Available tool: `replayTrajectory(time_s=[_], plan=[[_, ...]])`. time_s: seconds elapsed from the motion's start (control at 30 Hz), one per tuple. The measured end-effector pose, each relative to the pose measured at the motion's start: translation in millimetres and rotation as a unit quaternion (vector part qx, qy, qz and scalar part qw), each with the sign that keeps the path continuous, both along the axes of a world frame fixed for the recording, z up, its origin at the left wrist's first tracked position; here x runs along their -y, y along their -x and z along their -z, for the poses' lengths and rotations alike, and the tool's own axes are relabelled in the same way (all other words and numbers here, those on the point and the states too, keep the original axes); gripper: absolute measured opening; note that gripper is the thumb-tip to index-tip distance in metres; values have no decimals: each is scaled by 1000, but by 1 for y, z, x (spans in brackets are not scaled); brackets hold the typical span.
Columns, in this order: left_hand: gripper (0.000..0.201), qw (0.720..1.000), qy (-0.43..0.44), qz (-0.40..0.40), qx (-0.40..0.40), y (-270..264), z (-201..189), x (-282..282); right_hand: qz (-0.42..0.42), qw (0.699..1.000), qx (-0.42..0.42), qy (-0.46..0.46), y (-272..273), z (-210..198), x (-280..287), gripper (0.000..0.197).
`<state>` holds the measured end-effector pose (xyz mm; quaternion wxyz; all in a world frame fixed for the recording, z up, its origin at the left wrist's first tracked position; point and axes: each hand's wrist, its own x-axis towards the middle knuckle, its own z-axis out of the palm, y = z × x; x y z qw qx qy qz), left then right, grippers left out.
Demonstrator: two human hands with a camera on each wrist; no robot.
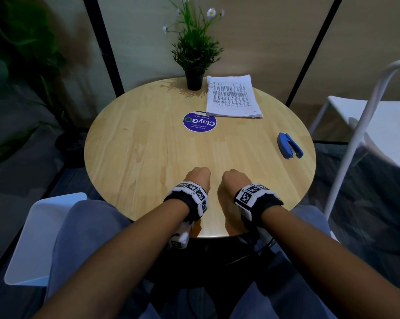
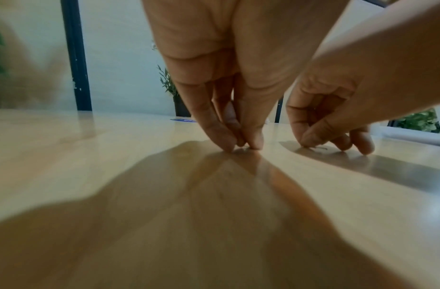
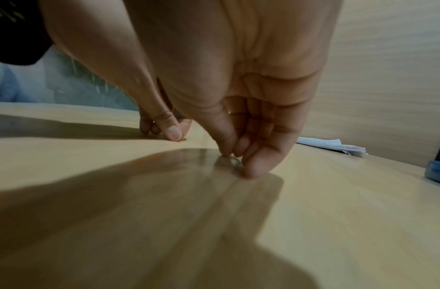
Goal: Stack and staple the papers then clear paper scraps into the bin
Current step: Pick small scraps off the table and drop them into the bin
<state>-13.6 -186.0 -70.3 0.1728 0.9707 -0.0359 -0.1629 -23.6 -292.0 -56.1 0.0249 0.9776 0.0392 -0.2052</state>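
Both hands, left hand (image 1: 198, 178) and right hand (image 1: 236, 180), sit side by side near the round table's (image 1: 148, 153) front edge, fingertips pinched together against the wood, nothing visibly held. One stack of papers (image 1: 233, 97) lies at the far edge beside one potted plant (image 1: 194, 56). One blue stapler (image 1: 290, 145) sits near the right rim, bare wood between.
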Motion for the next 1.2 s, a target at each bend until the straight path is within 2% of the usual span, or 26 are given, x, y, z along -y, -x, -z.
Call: replayTrajectory(time_s=[0.07,0.13,0.23,0.3,0.47,0.53,0.63,0.67,0.77,0.87,0.9,0.97,1.07,1.2], plan=[[31,1000,-26,17,7,2,2,1,13,1000,-2,-5,2,1,-2,31],[35,998,-38,38,14,4,3,1,29,999,-2,-13,4,3,-2,33],[30,997,-51,51,7,8,3,0,49,998,4,-31,6,5,-2,33],[12,997,-64,52,3,13,2,2,67,997,5,-45,8,7,-2,33],[25,993,-100,65,-1,23,-1,8,97,992,0,-82,8,7,3,25],[18,994,-89,58,-14,21,-6,9,101,990,-15,-95,5,6,9,14],[25,995,-73,46,-53,12,-8,2,106,984,-34,-137,1,6,17,14],[21,996,-63,43,-50,8,-8,-2,108,982,-31,-150,1,6,18,13],[28,998,-52,24,-34,0,-11,-16,129,975,-14,-179,1,9,25,20],[29,996,-44,2,-78,-9,-20,-34,147,966,13,-211,3,10,31,26],[23,996,-28,-9,-89,-12,-24,-41,152,963,15,-221,4,11,32,28],[18,997,0,-27,-75,-18,-33,-54,158,958,18,-239,6,9,32,29],[28,997,33,-64,-31,-21,-48,-74,153,952,12,-266,8,2,27,20],[25,996,26,-86,8,-20,-70,-108,129,947,4,-295,6,-16,-1,30]])
